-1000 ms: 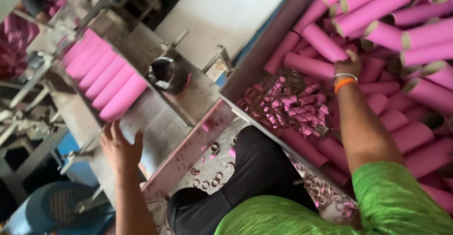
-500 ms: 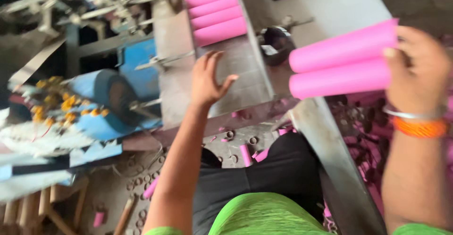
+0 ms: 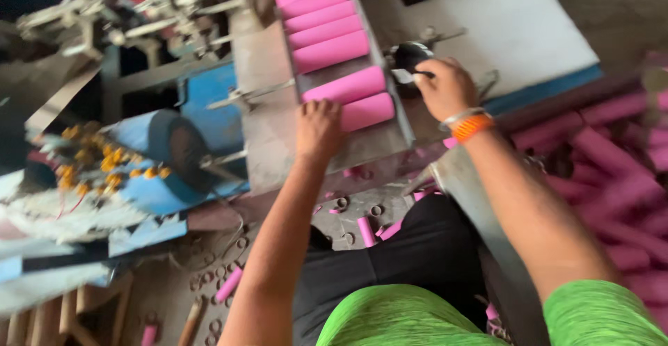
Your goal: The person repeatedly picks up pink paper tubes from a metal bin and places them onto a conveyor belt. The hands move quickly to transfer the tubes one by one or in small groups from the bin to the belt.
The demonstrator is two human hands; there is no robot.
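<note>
Several pink tubes [image 3: 327,29] lie side by side in a row on a sloping metal feed tray [image 3: 379,148]. My left hand [image 3: 318,129] rests on the tray with its fingers against the end of the nearest pink tube [image 3: 367,111]. My right hand [image 3: 445,87], with an orange band at the wrist, is closed around a small tool with a white tip [image 3: 403,76] next to a round black pot [image 3: 410,55] at the tray's right side.
A blue motor [image 3: 163,158] and grey machine parts [image 3: 139,12] stand to the left. A heap of pink tubes [image 3: 612,151] lies at the right. Short pink offcuts and metal rings [image 3: 348,210] litter the floor by my black-trousered legs. A white board [image 3: 515,26] lies behind.
The two pink tubes that my right hand carried now lie at the near end of the row on the tray. My right hand has moved to the black pot and holds the small tool.
</note>
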